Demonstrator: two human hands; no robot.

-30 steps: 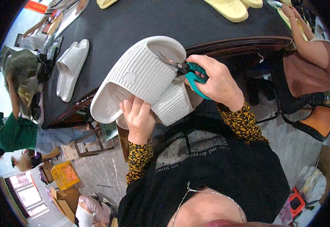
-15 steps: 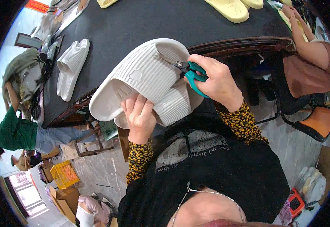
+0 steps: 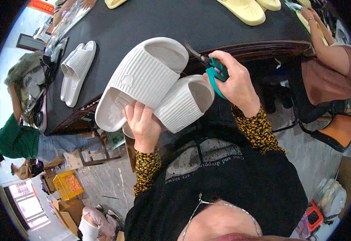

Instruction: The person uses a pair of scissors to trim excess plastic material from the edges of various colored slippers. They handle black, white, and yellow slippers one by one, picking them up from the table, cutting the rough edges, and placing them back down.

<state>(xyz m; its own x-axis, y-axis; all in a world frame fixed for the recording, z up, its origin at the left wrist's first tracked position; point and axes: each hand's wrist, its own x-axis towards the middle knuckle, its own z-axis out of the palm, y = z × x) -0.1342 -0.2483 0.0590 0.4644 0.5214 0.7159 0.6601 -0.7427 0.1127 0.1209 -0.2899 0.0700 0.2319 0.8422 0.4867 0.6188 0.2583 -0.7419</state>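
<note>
My left hand [image 3: 144, 125] grips a pair of white ribbed slide sandals [image 3: 143, 82] over the table's near edge, its fingers on the near rim of the strap. One slide lies partly over the other [image 3: 181, 104], toes pointing away to the right. In my right hand [image 3: 238, 82] are scissors [image 3: 216, 73] with teal handles and dark metal blades. The blade tips stand apart from each other, just right of the upper slide's toe. A thin strand shows between the two slides near their straps.
A second white pair of slides [image 3: 78, 72] rests on the dark table [image 3: 163, 20] at left. Yellow slides [image 3: 245, 11] lie at the far side. One person in brown [image 3: 330, 76] sits at right, another in green [image 3: 18, 138] at left. An orange-seated chair [image 3: 336, 130] stands at right.
The scissors have moved right, out of the upper slide's toe opening and clear of the slides. The pair has turned and spread a little, showing more of the lower slide.
</note>
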